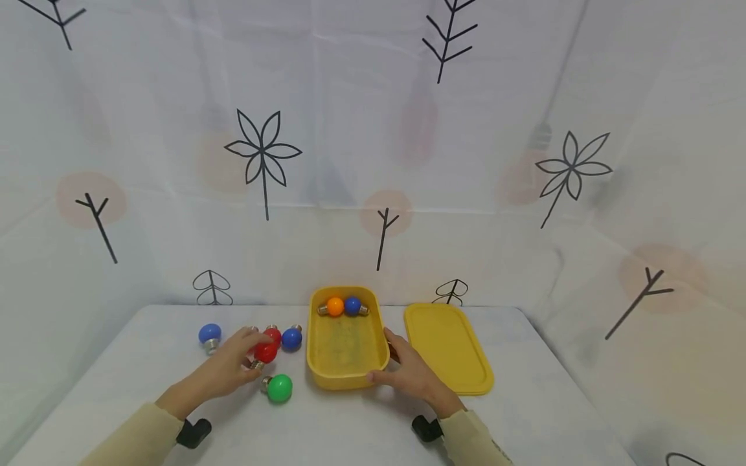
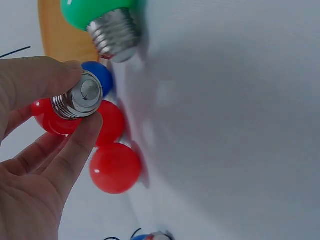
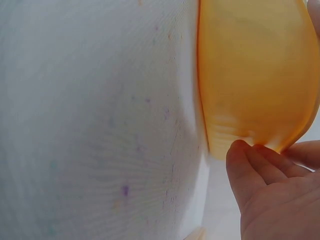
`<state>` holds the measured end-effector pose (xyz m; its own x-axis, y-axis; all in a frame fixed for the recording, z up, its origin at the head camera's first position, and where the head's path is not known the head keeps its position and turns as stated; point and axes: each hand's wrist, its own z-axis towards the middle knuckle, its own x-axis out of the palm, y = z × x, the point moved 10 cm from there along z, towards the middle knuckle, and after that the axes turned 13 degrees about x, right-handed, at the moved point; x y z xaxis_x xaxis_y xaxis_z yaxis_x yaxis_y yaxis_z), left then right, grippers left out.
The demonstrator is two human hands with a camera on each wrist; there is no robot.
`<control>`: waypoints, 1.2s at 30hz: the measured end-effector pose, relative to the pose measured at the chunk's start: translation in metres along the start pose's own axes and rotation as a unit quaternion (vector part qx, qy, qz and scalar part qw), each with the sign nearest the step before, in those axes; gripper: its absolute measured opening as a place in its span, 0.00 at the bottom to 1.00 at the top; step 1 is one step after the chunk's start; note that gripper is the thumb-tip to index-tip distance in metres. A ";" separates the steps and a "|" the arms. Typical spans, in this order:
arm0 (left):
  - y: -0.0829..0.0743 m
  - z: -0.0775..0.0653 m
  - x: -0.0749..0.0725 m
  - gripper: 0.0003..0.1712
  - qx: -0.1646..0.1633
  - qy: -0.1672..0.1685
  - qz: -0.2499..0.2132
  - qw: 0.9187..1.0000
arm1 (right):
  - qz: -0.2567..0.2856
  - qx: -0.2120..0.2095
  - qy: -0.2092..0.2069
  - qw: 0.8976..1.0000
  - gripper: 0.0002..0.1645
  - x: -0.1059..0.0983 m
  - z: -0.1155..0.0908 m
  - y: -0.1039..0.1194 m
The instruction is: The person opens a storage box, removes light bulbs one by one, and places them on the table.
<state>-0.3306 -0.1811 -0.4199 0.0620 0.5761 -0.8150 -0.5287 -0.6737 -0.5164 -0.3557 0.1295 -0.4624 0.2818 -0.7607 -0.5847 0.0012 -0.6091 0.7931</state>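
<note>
My left hand (image 1: 230, 364) pinches a red light bulb (image 1: 265, 353) by its silver screw base, between thumb and fingers in the left wrist view. Two more red bulbs (image 2: 116, 168) lie on the table just beyond it, partly hidden by the hand in the head view. A blue bulb (image 1: 291, 339) sits right of them, and a green bulb (image 1: 280, 388) lies nearer the front. My right hand (image 1: 410, 372) holds the yellow box (image 1: 344, 382) at its near right corner, with fingers (image 3: 245, 165) along the outer wall. Inside the box, an orange bulb (image 1: 335, 307) and a blue bulb (image 1: 352, 305) lie at the far end.
Another blue bulb (image 1: 210, 334) lies at the left of the white table (image 1: 326, 433). The flat yellow lid (image 1: 449, 349) lies to the right of the box. A patterned cloth (image 1: 350, 162) hangs behind the table.
</note>
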 end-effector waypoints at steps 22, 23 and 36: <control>0.025 -0.010 0.014 0.34 -0.052 0.016 0.002 0.999 | 0.000 -0.001 -0.003 1.000 0.64 0.000 0.001 0.000; 0.025 -0.010 0.015 0.34 -0.052 0.017 0.001 0.999 | 0.000 -0.002 -0.003 1.000 0.65 0.000 0.000 0.000; 0.024 -0.011 0.007 0.36 -0.053 0.017 -0.006 0.998 | -0.007 0.005 -0.005 1.000 0.65 0.000 0.001 -0.001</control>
<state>-0.3334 -0.1988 -0.4414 0.0972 0.5691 -0.8165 -0.4348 -0.7137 -0.5492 -0.3567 0.1293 -0.4633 0.2722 -0.7544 -0.5973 -0.0055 -0.6220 0.7830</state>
